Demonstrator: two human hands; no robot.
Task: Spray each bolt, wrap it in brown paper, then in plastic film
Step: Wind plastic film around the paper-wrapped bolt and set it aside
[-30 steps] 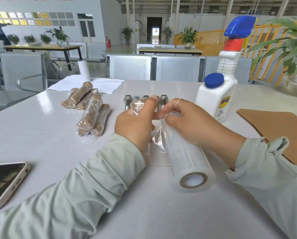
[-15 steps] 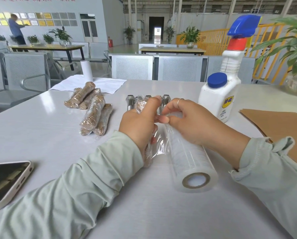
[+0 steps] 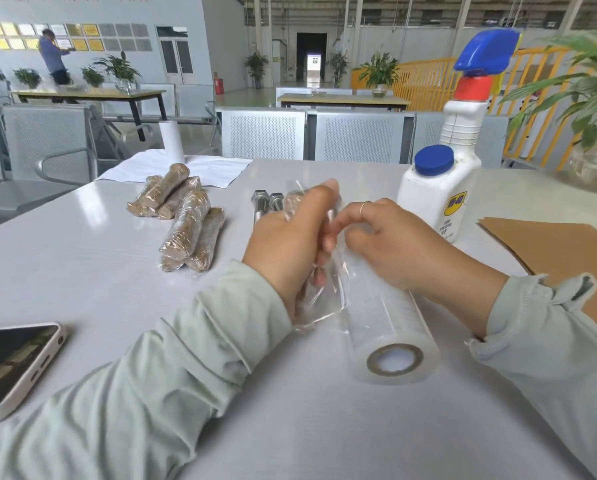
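Film [image 3: 324, 303] now drapes lower round bolt [image 3: 292, 206]; hands [image 3: 283, 251] closer.

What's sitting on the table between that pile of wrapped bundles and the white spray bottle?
In the head view, bare bolts stand between the wrapped pile and spray bottle, with the left hand holding a film-covered bolt.

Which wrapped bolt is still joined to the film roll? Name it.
The wrapped bolt gripped by the left hand; the five others lie finished in a pile.

Finished wrapped bolts [image 3: 186, 220]: five counted in pile. Bare bolts [image 3: 267, 202]: two heads seen, others possibly hidden by hand. Film roll [image 3: 390, 337]: one. Spray bottle [image 3: 442, 188]: one. Phone [image 3: 10, 365]: one. Brown paper stack [image 3: 560, 251]: one, sheets uncountable.
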